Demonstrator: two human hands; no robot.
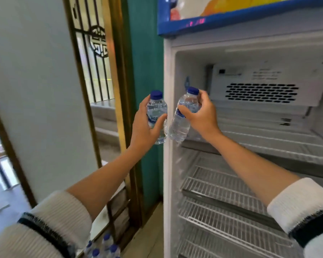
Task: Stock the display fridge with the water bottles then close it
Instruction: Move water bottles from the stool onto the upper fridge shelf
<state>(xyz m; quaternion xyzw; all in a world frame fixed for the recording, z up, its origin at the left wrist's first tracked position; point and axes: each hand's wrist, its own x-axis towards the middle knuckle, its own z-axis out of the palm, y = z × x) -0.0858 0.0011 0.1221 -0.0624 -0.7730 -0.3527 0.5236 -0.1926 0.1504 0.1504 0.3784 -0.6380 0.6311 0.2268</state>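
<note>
1. White knitted sleeves with dark bands (45, 233) sit nearest the camera, pushed up on both forearms
2. Low at the bottom edge, beside the left sleeve, blue-capped spare bottles (104, 247) stand together on the floor
3. Wire shelves (222, 185) fill the lower part of the display fridge (167, 164), which stands open with nothing on the racks in view
4. Further out, the left hand (145, 125) is wrapped around an upright water bottle (157, 110) with a blue cap, held just outside the fridge's left edge, in front of the teal wall (145, 53)
5. Close beside it, the right hand (201, 116) grips a second water bottle (182, 121) near its neck; this one tilts, its base toward the left, at the front of the top shelf (268, 138)
6. Behind the hands, a white vent panel (261, 93) with dark slots spans the fridge's back wall
7. Far left, a gold-framed door with a black grille (95, 58) adjoins a pale wall
</note>
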